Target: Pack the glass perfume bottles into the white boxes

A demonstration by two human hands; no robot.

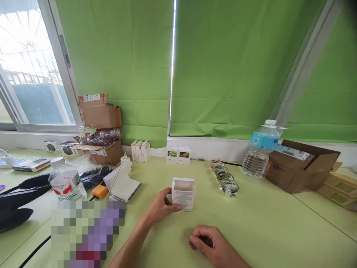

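Note:
A small white carton (183, 197) stands upright on the table in front of me, its top open and fine print on the side facing me. My left hand (164, 206) grips the carton's left side between thumb and fingers. To the right and nearer to me, my right hand (208, 242) rests on the table, curled into a loose fist. Nothing shows between its fingers, and a gap separates it from the carton. Beyond the carton, two small picture cards or boxes (178, 155) stand by the wall.
Shiny wrapped items (224, 177) lie in a row to the right, before a large water bottle (258, 150) and an open cardboard box (301, 165). On the left are several white cartons (140, 151), a notebook (122, 182), a smaller bottle (67, 181) and stacked brown boxes (97, 113).

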